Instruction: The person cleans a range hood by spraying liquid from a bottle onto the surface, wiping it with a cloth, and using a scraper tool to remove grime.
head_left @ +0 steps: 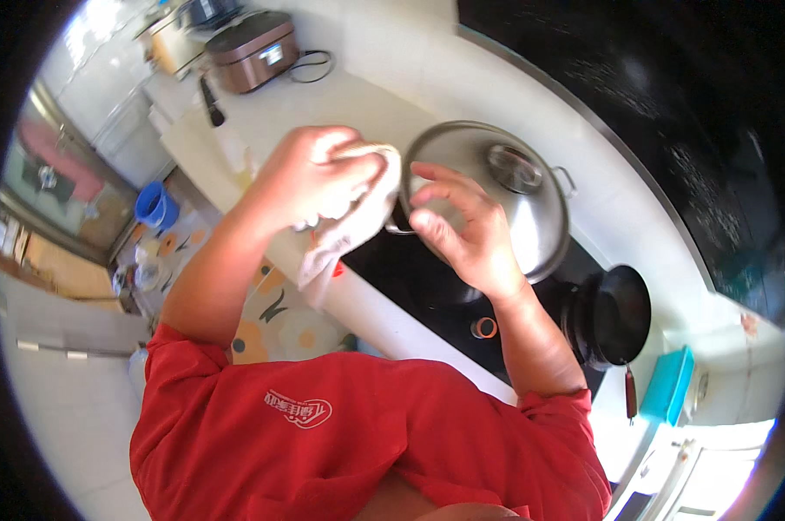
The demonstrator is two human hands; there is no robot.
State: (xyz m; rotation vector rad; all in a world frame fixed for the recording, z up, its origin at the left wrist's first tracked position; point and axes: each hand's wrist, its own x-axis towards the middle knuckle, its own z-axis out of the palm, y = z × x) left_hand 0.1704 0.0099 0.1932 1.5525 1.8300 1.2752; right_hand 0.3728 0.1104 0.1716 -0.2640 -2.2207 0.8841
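A pale cloth (351, 227) was gripped in the left hand (318, 174). The right hand (470, 230) was held with fingers parted, just beside the cloth. A lidded metal pot (540, 221) was positioned on the black cooktop (410, 271). A brown cooker (246, 62) was placed at far left, a black pan (624, 313) at right.

Passage is allowed over the counter (344, 104) between the cooker (252, 59) and the cloth (344, 234); rightward, the way is blocked by the pot (535, 221) and, past it, by the pans (622, 314).
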